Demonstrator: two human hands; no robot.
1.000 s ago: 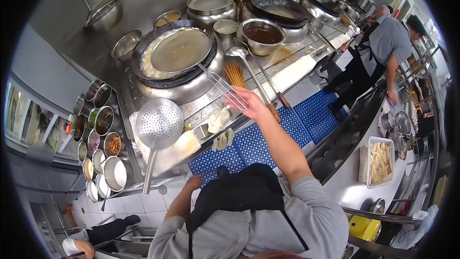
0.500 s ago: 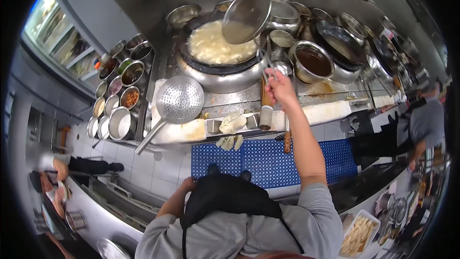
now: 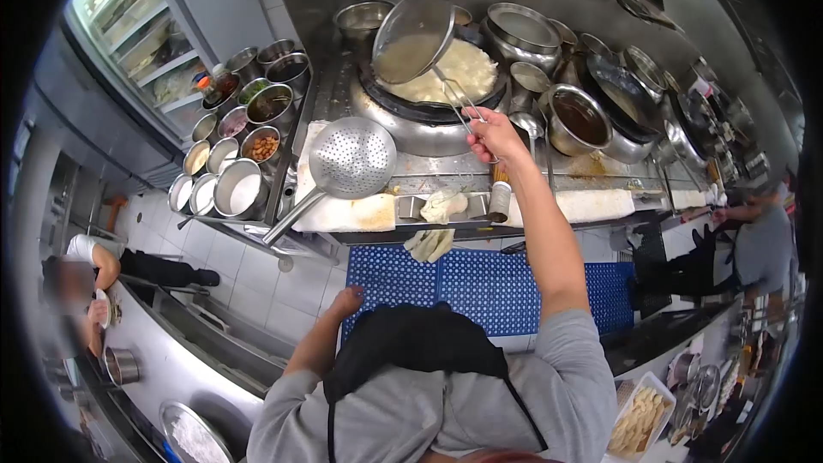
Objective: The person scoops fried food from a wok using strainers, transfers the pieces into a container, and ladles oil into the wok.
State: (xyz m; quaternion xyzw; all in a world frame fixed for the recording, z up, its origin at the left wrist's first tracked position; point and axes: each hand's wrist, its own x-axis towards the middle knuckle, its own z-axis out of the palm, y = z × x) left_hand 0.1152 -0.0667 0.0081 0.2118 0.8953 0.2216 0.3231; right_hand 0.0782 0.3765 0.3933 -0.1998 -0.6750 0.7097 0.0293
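Note:
My right hand is closed around the wire handle of a round mesh strainer. The strainer is tilted above the left part of a wok of pale, foamy liquid. My left hand hangs low at my side over the floor, fingers curled, with nothing visible in it. A large perforated skimmer rests at the stove's front left, its handle sticking out past the edge. Below my right hand stands a bamboo brush, beside a crumpled pale cloth.
Metal pots of ingredients crowd the left side. A pot of dark sauce and another wok stand to the right. Folded towels line the front edge. Co-workers are at far left and far right.
The strainer has shifted left over the wok, and my right hand with it. My left hand has moved slightly outward from my body. The camera view has shifted too.

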